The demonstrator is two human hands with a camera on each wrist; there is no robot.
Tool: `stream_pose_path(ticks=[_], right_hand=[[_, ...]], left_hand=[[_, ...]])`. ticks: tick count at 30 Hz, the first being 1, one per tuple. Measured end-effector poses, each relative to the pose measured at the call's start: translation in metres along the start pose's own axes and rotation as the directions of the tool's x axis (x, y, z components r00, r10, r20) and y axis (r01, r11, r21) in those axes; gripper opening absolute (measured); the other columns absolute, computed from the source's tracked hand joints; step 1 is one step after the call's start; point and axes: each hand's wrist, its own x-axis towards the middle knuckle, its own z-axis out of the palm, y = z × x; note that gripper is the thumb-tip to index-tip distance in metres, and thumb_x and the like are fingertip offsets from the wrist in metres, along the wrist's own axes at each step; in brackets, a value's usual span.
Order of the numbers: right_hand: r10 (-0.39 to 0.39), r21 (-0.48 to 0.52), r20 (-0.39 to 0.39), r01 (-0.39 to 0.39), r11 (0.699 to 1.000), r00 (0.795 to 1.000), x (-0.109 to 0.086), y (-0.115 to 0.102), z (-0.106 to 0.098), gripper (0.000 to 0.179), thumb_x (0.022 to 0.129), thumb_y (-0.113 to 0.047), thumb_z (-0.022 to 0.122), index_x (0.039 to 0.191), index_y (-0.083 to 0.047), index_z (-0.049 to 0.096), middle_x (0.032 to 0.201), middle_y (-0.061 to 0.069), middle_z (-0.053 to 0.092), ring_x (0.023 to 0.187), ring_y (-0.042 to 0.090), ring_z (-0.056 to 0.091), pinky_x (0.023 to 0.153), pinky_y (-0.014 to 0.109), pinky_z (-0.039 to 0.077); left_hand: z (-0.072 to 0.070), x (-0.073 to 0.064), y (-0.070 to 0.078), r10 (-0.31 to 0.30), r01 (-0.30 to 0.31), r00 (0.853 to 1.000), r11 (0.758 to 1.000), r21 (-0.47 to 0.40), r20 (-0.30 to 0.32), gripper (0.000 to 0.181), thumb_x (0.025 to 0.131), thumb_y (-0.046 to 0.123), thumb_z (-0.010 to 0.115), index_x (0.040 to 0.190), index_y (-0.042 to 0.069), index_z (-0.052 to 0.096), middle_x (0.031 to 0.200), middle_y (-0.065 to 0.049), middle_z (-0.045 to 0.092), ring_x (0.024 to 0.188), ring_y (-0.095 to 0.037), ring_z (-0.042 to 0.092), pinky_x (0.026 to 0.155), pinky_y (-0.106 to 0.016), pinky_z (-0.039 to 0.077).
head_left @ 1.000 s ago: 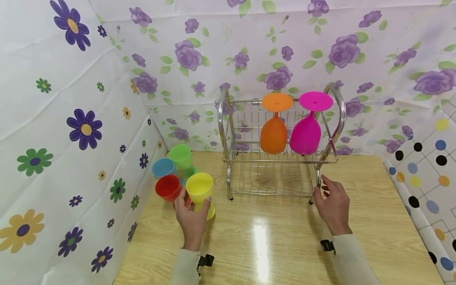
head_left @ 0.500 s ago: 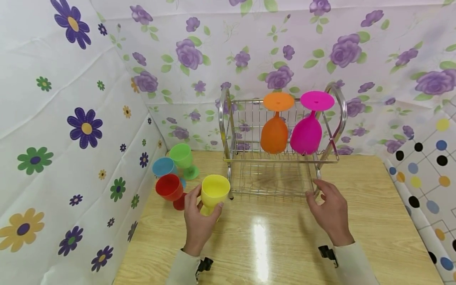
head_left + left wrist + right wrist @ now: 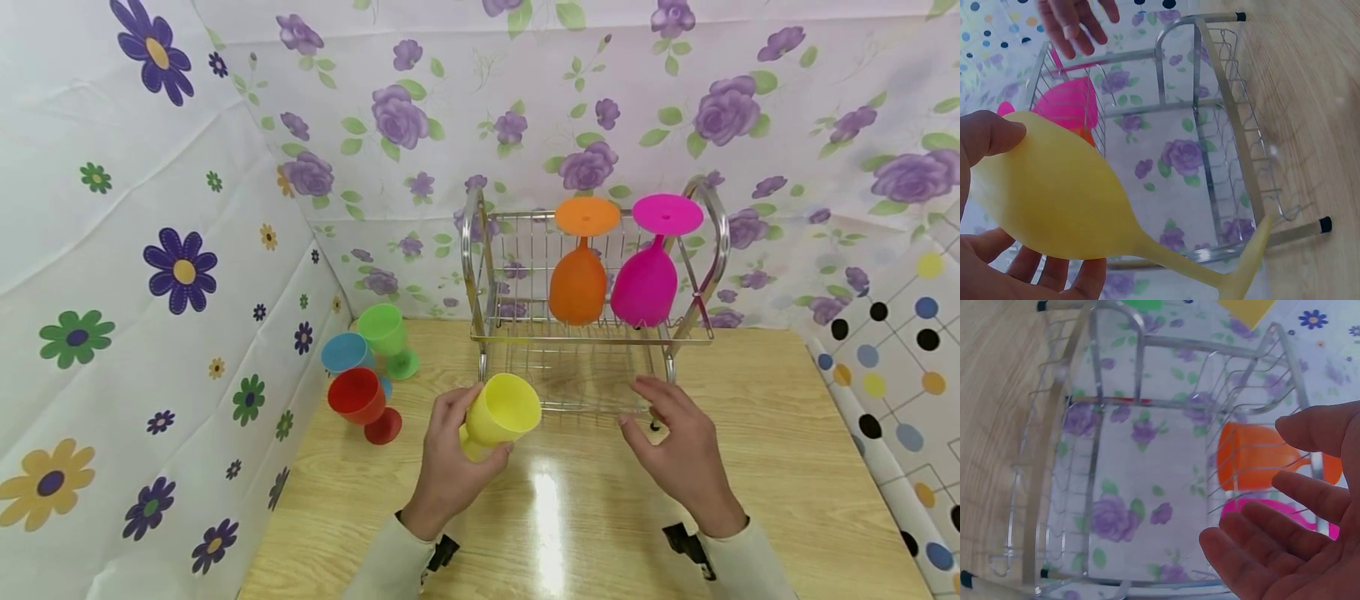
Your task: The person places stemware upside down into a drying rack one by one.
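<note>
My left hand (image 3: 453, 467) grips a yellow goblet (image 3: 506, 410) by its bowl, lifted in front of the rack and tilted a little to the right. In the left wrist view the thumb lies on one side of the yellow bowl and the fingers on the other. My right hand (image 3: 686, 454) is held before the rack's right front leg, fingers apart and holding nothing. On the upper shelf of the metal dish rack (image 3: 592, 339), an orange goblet (image 3: 577, 287) and a magenta goblet (image 3: 647, 287) stand upside down.
At the table's left, a green goblet (image 3: 382, 331), a blue goblet (image 3: 346, 353) and a red goblet (image 3: 357, 397) stand upright, close together. Flowered cloth walls (image 3: 420, 183) border the back and left of the wooden table (image 3: 330, 517).
My left hand has carried the yellow goblet right, away from the red goblet, and it now leans. My right hand has moved left, off the rack's leg.
</note>
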Motion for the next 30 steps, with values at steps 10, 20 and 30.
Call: stream_pose_path(ticks=[10,20,30], right_hand=[[-0.052,0.138,0.072,0.042,0.99,0.996,0.001,-0.02,-0.006,0.054,0.086,-0.008,0.087,0.137,-0.015,0.071,0.138,0.005,0.069,0.116,0.022,0.072,0.092,0.013,0.057],[-0.079,0.195,0.201,0.039,0.98,0.976,-0.001,-0.04,-0.012,0.074,0.08,-0.017,0.094,0.148,-0.021,0.063,0.148,0.006,0.062,0.131,0.023,0.063,0.089,0.041,0.066],[-0.085,0.226,0.287,0.019,0.974,0.954,-0.006,-0.05,-0.014,0.087,0.079,-0.03,0.096,0.155,-0.025,0.054,0.155,0.002,0.054,0.136,0.026,0.06,0.093,0.039,0.064]], left_hand=[[0.015,0.008,0.02,0.122,-0.134,0.981,0.988,0.074,0.15,0.087,0.076,0.018,0.09,0.155,0.021,0.053,0.142,-0.007,0.049,0.121,-0.021,0.057,0.094,-0.041,0.06],[0.021,0.013,0.038,0.23,-0.311,0.92,0.922,0.231,0.318,0.084,0.076,0.024,0.091,0.152,0.015,0.056,0.139,-0.004,0.053,0.128,-0.02,0.051,0.098,-0.034,0.058],[0.025,0.016,0.049,0.343,-0.463,0.861,0.835,0.297,0.376,0.083,0.072,0.029,0.093,0.147,0.015,0.06,0.136,-0.005,0.056,0.124,-0.021,0.055,0.104,-0.036,0.054]])
